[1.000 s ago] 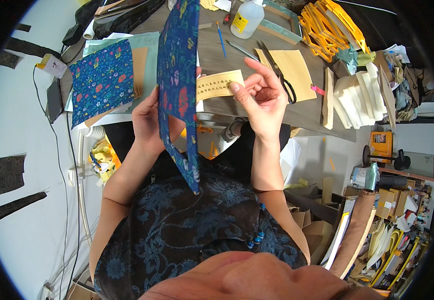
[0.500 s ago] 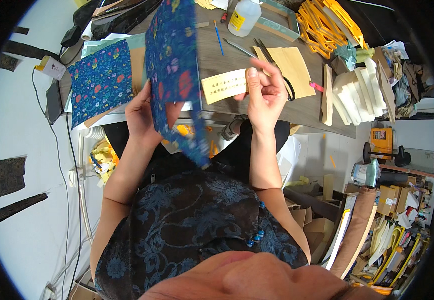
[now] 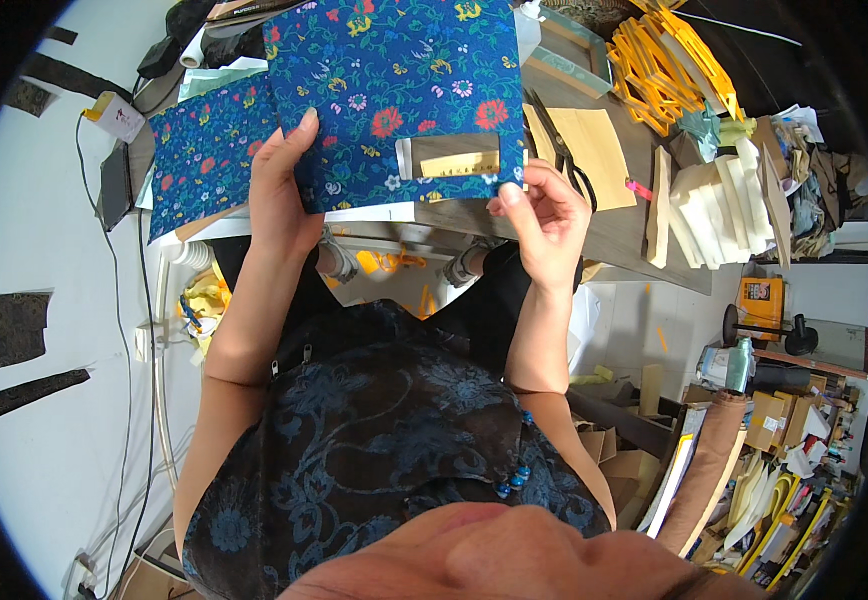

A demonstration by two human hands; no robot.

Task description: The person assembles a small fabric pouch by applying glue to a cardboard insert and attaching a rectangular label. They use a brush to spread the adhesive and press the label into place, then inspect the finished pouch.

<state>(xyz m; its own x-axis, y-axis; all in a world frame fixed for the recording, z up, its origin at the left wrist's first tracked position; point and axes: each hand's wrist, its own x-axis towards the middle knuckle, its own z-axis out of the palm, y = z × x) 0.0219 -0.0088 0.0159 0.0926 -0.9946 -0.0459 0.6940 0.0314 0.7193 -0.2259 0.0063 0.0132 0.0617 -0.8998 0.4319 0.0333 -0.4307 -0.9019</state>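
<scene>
At far left, on the table edge point(image 3: 594, 240), a second floral board point(image 3: 204, 160) lies flat, partly under the held one. The left hand point(image 3: 282, 190) grips the left edge of the blue floral board point(image 3: 394, 95): thumb on the front face, pointing up, remaining fingers hidden behind the board, so their spread cannot be determined. The board is held up above the table, front face toward the camera, slightly tilted, with a white strip showing along its lower edge. A rectangular window is cut into the lower right area of the board; a tan label point(image 3: 459, 165) shows inside this window. The right hand point(image 3: 544, 215) holds the lower right corner of the board, thumb and forefinger pinching the edge just beside the label, other fingers curled behind. Right of the board, on the table, lie black scissors point(image 3: 559, 150) across a tan sheet point(image 3: 594, 145). Further right, a stack of white blocks point(image 3: 709, 200) stands near the table edge. Above these, yellow frames point(image 3: 659, 60) are piled at the far side. Below the table at far right stands an orange box point(image 3: 762, 300)
</scene>
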